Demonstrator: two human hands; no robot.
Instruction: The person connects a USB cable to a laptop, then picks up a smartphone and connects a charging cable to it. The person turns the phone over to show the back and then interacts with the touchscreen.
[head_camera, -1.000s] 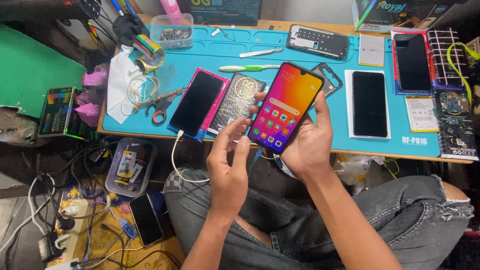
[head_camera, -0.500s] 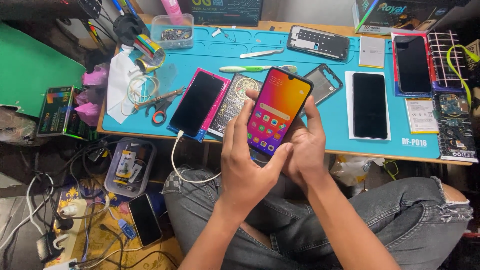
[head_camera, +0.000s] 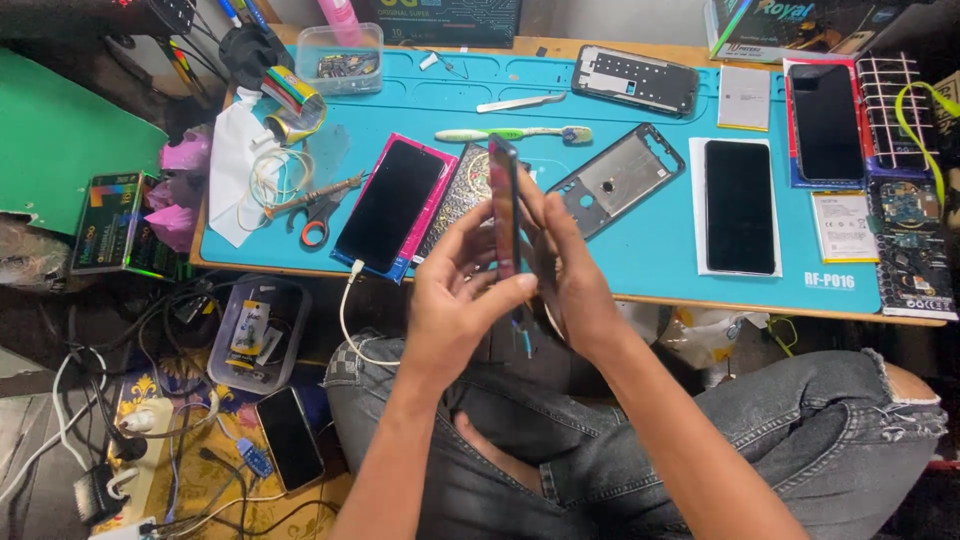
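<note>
while both hands, left hand and right hand, grip one edge-on phone, three dark phones on blue mat

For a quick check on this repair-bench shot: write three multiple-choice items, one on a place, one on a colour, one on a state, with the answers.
1. Where does the toothbrush lie?
A. on the blue mat
B. on the floor
C. in the clear box

2. What colour are the scissors' handles?
A. green
B. orange-red
C. white

3. How is the phone between the two hands turned?
A. flat, screen up
B. edge-on to the camera
C. face down on the mat

Answers:
1 A, it lies on the mat just above the held phone.
2 B, the loops beside the pink-edged phone are orange-red.
3 B, only its thin side shows, with the left hand and the right hand holding it from either side with their fingers.
</note>
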